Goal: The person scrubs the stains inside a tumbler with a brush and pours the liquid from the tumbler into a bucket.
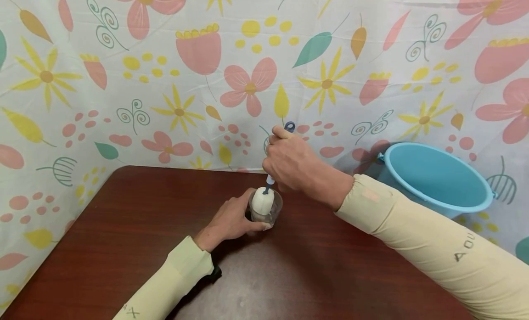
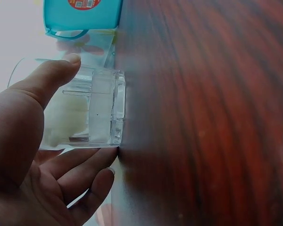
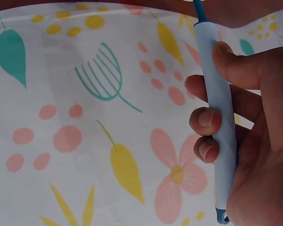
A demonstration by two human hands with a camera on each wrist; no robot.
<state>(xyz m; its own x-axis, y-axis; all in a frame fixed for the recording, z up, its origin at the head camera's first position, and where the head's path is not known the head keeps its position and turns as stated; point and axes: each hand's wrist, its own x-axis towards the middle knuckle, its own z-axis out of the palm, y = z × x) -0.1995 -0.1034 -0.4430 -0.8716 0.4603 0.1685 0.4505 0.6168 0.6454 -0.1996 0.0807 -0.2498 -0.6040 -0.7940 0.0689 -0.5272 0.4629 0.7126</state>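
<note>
At the brown table (image 1: 314, 274) we saw the left hand (image 1: 232, 219) curled round a clear cup (image 2: 101, 106) and the right hand (image 1: 295, 160) gripping a sponge brush (image 1: 270, 179) by its handle (image 3: 218, 87), the white head (image 1: 262, 202) inside the cup below.

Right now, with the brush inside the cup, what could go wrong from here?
The clear cup might twist or tip if the right hand pushes the sponge brush hard, since only the left hand steadies it. The white sponge head takes up much of the cup's opening, so it could catch and drag the cup upward when withdrawn.
</note>
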